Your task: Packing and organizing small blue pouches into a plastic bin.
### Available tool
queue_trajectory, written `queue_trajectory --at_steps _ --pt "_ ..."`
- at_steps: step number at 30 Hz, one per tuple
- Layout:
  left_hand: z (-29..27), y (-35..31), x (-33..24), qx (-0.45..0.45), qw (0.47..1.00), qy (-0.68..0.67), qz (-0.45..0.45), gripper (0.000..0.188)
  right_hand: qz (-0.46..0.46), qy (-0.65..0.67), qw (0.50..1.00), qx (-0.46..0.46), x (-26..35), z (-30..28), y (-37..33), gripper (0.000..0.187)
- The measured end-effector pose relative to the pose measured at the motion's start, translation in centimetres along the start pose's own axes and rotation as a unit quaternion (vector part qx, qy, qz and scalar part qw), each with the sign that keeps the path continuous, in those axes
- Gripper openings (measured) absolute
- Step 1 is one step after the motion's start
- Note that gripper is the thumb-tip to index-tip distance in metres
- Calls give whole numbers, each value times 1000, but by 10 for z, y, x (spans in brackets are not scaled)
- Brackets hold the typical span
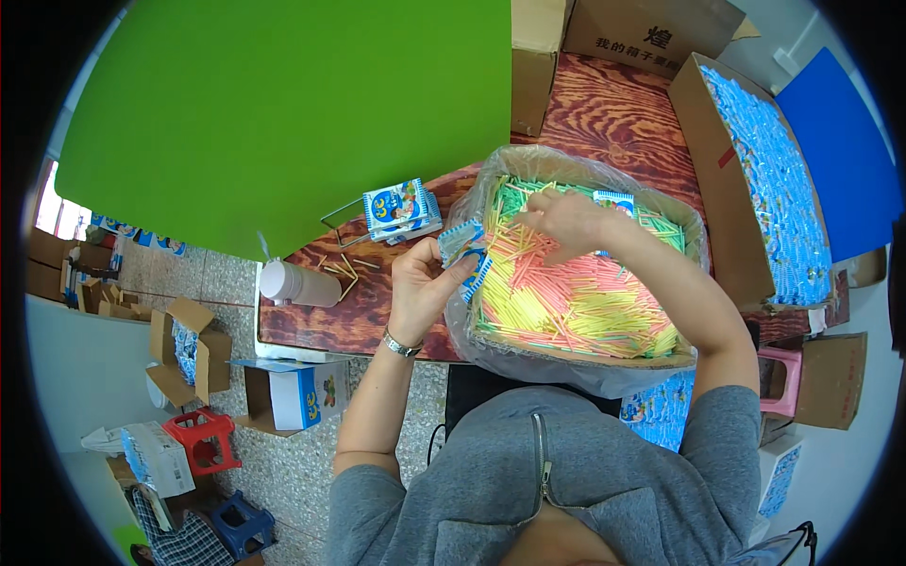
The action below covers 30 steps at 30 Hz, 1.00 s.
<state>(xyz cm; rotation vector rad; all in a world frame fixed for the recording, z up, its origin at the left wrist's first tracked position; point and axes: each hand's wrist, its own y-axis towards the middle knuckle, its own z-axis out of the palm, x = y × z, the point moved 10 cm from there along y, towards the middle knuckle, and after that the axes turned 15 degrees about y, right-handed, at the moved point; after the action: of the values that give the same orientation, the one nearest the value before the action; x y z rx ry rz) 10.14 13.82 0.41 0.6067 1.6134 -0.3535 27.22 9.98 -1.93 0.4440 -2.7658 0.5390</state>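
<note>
Tabletop (613, 127): red-brown, dark wavy grain. Sticks (557, 297) at its front edge: pink, yellow, green. Packet (461, 238) beside them: blue-and-white, striped edge. Bottle (316, 287), front-left corner: pale pinkish. Board (283, 113): plain bright green.

In our left hand (425, 288) we hold a small, flat, shiny blue-and-white printed packet (462, 240), pinched between thumb and fingers, tilted, with narrow stripes along its edges. Our thumb covers part of it, and we cannot tell whether its end is open. It sits at the left edge of a brown cardboard box lined with clear plastic (566, 168). Inside we see a broad heap of thin, straight yellow, pink and green sticks (576, 302), loose and crisscrossed, mostly green toward the far side. Our right hand (571, 224) is over their far part, fingers bent down among them.
</note>
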Motion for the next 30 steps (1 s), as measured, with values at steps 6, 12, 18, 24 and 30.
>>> queue_trajectory --at_steps 6,12,18,24,30 --pt "5 -2 -2 7 1000 2 -7 14 -12 -40 999 -29 8 18 15 74" --pt "-1 -3 3 -2 1000 8 -3 15 -30 -119 992 -18 12 27 20 55" --pt "0 -3 6 2 1000 17 -2 15 -46 -105 992 -51 13 33 19 53" --pt "2 -2 4 3 1000 12 0 15 -38 -131 989 -61 13 33 18 45" --pt "5 -2 4 9 1000 15 -1 14 -66 -171 978 -104 16 40 12 33"
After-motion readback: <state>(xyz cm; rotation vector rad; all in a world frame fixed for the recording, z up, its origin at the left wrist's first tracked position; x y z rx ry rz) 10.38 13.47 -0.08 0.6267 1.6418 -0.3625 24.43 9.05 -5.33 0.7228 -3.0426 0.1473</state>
